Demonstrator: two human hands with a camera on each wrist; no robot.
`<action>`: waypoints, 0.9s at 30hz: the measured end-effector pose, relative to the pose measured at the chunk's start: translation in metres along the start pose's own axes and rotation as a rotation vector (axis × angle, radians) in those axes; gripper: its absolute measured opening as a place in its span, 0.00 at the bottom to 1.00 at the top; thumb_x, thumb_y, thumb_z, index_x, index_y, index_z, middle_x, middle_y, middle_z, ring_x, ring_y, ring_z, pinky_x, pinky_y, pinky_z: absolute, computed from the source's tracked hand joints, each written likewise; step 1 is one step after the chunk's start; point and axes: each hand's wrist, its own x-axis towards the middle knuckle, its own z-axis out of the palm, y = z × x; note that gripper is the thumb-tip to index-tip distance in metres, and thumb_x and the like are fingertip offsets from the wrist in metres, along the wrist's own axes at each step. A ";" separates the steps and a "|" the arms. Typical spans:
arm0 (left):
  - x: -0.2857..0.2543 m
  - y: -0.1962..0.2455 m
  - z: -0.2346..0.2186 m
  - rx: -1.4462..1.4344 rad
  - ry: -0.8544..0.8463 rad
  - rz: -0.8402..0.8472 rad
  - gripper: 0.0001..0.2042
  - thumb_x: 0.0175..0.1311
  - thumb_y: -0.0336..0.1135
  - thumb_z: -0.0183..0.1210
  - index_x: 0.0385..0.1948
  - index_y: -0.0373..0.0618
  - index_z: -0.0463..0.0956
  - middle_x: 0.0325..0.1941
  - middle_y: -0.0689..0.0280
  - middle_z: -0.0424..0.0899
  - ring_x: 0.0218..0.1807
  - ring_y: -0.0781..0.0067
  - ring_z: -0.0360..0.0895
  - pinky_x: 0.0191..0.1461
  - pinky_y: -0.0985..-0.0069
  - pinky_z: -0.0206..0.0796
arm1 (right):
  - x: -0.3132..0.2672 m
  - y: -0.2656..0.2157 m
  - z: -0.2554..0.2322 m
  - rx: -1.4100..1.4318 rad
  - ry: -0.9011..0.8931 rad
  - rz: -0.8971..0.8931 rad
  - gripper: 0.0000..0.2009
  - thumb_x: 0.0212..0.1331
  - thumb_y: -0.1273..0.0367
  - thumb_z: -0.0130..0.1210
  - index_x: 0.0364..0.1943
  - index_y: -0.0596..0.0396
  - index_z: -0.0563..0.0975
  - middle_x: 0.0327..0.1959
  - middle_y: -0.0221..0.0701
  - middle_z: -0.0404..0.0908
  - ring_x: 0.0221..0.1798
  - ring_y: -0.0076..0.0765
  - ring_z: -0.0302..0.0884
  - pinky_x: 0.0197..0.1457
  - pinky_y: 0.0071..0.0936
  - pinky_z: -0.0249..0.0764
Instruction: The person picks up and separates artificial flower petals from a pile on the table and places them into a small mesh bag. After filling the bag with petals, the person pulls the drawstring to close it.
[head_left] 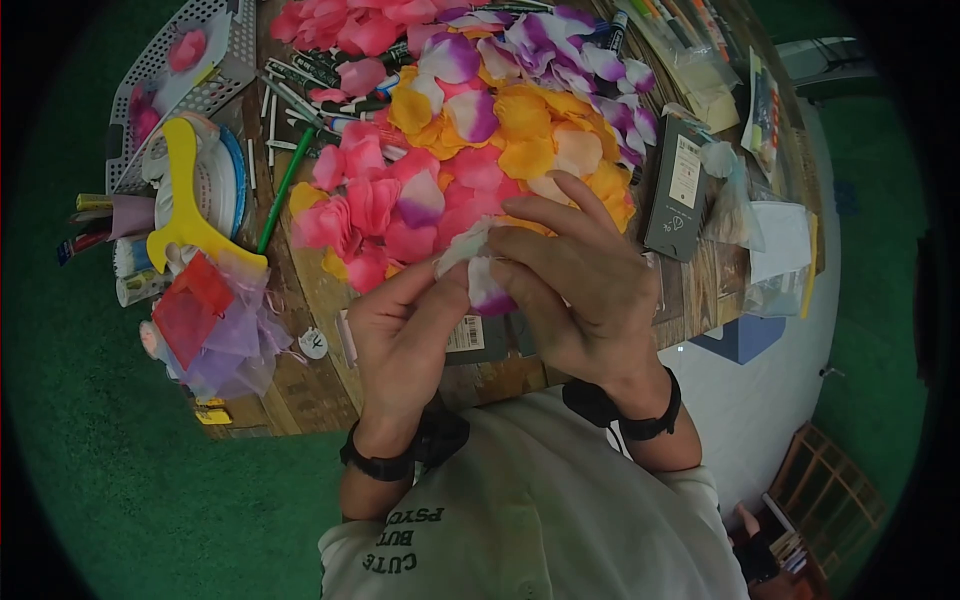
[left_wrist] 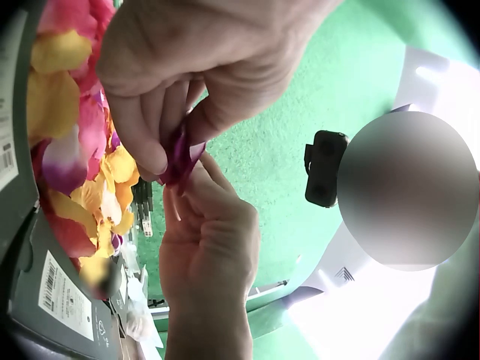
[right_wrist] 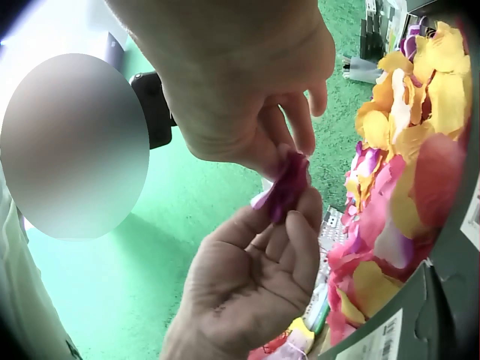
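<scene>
In front of the person's chest, the left hand (head_left: 405, 335) pinches a white-and-purple artificial flower petal (head_left: 490, 292) between thumb and fingertips. From the other side, the right hand (head_left: 590, 285) pinches the same petal bunch with thumb and index finger, its other fingers spread. A whitish petal part (head_left: 466, 244) shows above the fingertips. In the right wrist view the petal (right_wrist: 285, 191) looks deep purple and folded, caught between both hands. Just beyond the hands lies a heap of pink petals (head_left: 350, 210), with yellow petals (head_left: 525, 120) and purple-and-white petals (head_left: 550, 45).
Markers (head_left: 290, 110) lie left of the heap, near a yellow Y-shaped piece (head_left: 182, 190), a perforated basket (head_left: 230, 60) and a purple mesh bag (head_left: 235, 340). A dark labelled box (head_left: 677, 190) and plastic bags (head_left: 735, 205) stand right. Wooden table edge (head_left: 300, 405) is close to the person.
</scene>
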 end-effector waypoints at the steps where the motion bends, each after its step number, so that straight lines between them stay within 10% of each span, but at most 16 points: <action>1: 0.000 0.000 0.002 -0.002 0.008 -0.006 0.10 0.62 0.25 0.52 0.42 0.32 0.77 0.33 0.70 0.80 0.33 0.88 0.72 0.36 0.88 0.64 | -0.001 0.001 0.002 -0.021 0.039 -0.006 0.09 0.44 0.77 0.58 0.33 0.61 0.80 0.32 0.35 0.82 0.44 0.42 0.79 0.59 0.47 0.66; 5: -0.002 0.002 -0.003 0.021 -0.085 -0.033 0.10 0.62 0.25 0.52 0.42 0.32 0.77 0.33 0.70 0.80 0.33 0.88 0.72 0.36 0.88 0.64 | -0.006 0.001 0.007 0.021 0.118 0.065 0.11 0.46 0.77 0.59 0.36 0.62 0.79 0.32 0.36 0.82 0.44 0.37 0.80 0.55 0.39 0.70; 10: 0.000 -0.001 -0.004 0.019 -0.122 -0.075 0.10 0.62 0.27 0.52 0.42 0.32 0.76 0.33 0.68 0.80 0.33 0.87 0.73 0.36 0.87 0.65 | -0.014 -0.002 0.002 0.354 0.008 0.475 0.10 0.49 0.74 0.58 0.37 0.60 0.78 0.24 0.38 0.79 0.24 0.34 0.78 0.28 0.22 0.72; 13: -0.001 0.000 0.000 0.031 -0.109 -0.096 0.11 0.62 0.29 0.54 0.43 0.32 0.76 0.35 0.65 0.81 0.35 0.84 0.75 0.39 0.85 0.67 | -0.016 -0.003 -0.001 0.238 0.013 0.405 0.09 0.51 0.75 0.59 0.36 0.62 0.80 0.21 0.31 0.80 0.24 0.16 0.74 0.27 0.15 0.69; 20: 0.000 -0.006 0.017 0.345 0.046 0.303 0.15 0.58 0.30 0.60 0.46 0.32 0.74 0.40 0.56 0.82 0.41 0.74 0.78 0.45 0.78 0.70 | -0.018 -0.004 0.000 0.218 0.014 0.385 0.08 0.51 0.76 0.58 0.35 0.63 0.80 0.19 0.30 0.78 0.22 0.14 0.72 0.26 0.14 0.68; 27: -0.004 -0.007 0.008 0.636 -0.055 0.286 0.13 0.63 0.29 0.54 0.47 0.36 0.74 0.29 0.67 0.80 0.30 0.85 0.73 0.35 0.85 0.66 | -0.023 -0.005 0.001 0.241 0.039 0.426 0.12 0.50 0.75 0.61 0.40 0.62 0.78 0.19 0.26 0.77 0.23 0.12 0.68 0.26 0.13 0.67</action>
